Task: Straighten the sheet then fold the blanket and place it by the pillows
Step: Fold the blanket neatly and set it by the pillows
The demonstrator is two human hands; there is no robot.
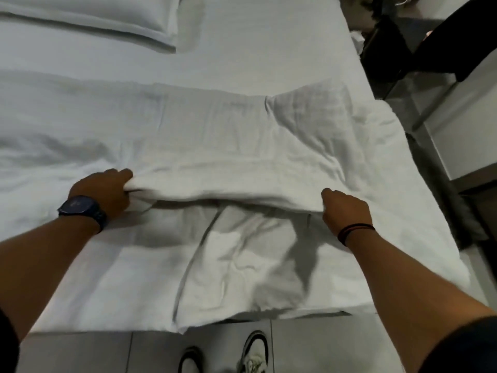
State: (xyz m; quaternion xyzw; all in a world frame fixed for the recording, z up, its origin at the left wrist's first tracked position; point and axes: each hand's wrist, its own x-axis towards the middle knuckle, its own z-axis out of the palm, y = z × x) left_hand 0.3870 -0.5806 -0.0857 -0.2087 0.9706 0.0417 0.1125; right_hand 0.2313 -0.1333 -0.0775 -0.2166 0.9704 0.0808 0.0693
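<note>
A white blanket lies spread across the near half of the bed, wrinkled and partly doubled over. My left hand, with a dark watch on the wrist, is shut on a raised fold of the blanket at the left. My right hand, with a dark band on the wrist, grips the same fold at the right. The fold is lifted a little, with shadow under it. The white sheet shows smooth beyond the blanket. A white pillow lies at the far left.
The bed's near edge runs just in front of my shoes on the grey tiled floor. Dark furniture and a white cabinet side stand to the right of the bed.
</note>
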